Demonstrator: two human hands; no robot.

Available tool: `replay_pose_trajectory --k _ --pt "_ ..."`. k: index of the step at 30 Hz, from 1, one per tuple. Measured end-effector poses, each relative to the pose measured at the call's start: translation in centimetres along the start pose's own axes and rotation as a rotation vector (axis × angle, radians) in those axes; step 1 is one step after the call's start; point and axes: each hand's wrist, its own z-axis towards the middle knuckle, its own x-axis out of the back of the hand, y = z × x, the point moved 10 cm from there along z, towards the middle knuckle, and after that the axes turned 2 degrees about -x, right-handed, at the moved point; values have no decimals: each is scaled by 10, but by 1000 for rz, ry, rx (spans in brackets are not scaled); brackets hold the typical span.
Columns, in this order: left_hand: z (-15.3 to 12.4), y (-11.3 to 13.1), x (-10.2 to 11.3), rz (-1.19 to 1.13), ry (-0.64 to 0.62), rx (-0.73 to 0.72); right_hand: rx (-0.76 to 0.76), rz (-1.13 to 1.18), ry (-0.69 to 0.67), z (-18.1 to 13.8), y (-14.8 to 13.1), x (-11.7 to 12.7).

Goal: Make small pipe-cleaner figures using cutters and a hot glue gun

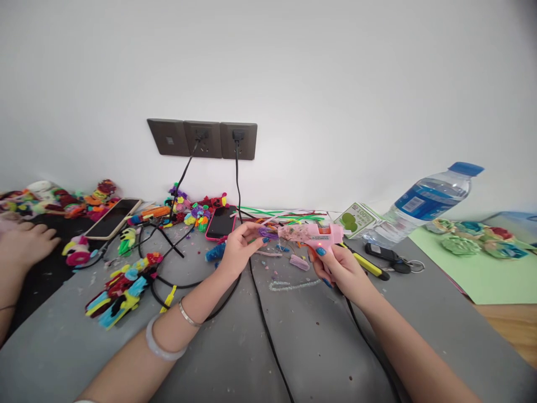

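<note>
Right hand (338, 266) holding glue gun (314, 235) above table (335, 347), grip clamped around handle. Left hand (241, 249) pinching purple piece (267, 232), grip clamped on it, right by gun's front end; cannot tell whether touching. Pink phone (221, 223) lying behind left hand, near fuzzy figures (199, 214). Yellow tool (369, 265) and key fob (381, 252) lying just beside right hand, box (356, 218) and bottle (432, 197) sitting behind. Black cords (263, 320) running across table. Another person's hand (36, 243) resting at far left, near pale phone (115, 218).
</note>
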Motion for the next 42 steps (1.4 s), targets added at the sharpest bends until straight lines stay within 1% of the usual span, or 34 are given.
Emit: replay_pose_trajectory --k 18,25,33,42 --pt "0 1 4 -38 53 6 -9 -6 19 0 2 4" --pt "0 3 5 -86 84 -4 5 -17 30 0 1 6" --pt "0 5 10 -84 123 -13 -6 -32 52 1 4 10" --pt "0 4 9 -84 122 -8 -12 -45 58 1 8 14"
